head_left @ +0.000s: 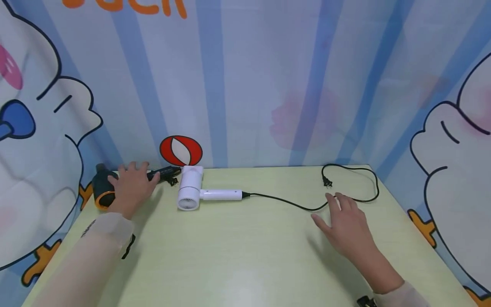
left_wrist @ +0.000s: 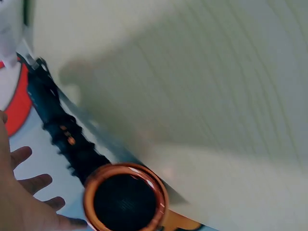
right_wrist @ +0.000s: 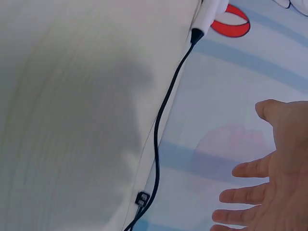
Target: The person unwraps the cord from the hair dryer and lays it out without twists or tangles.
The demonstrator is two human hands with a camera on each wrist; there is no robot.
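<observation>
Dark hair dryer [head_left: 100,181] with an orange ring lies at the left end of your pale table [head_left: 238,247], before a striped backdrop [head_left: 261,64] whose orange lettering [head_left: 111,6] is cut by the top edge, leaving the word incomplete. A dark mark [head_left: 88,229] on your left sleeve [head_left: 82,260] is too small to read. You have two dryers: the second, a white hair dryer [head_left: 189,183], lies just right, with one black cord [head_left: 280,198] ending in one plug [head_left: 327,182]. Your left hand [head_left: 132,187], fingers spread, hides part of the dark one; I cannot tell whether it touches. Your right hand [head_left: 347,226], also spread, is near the cord, its fingertips covering a stretch.
</observation>
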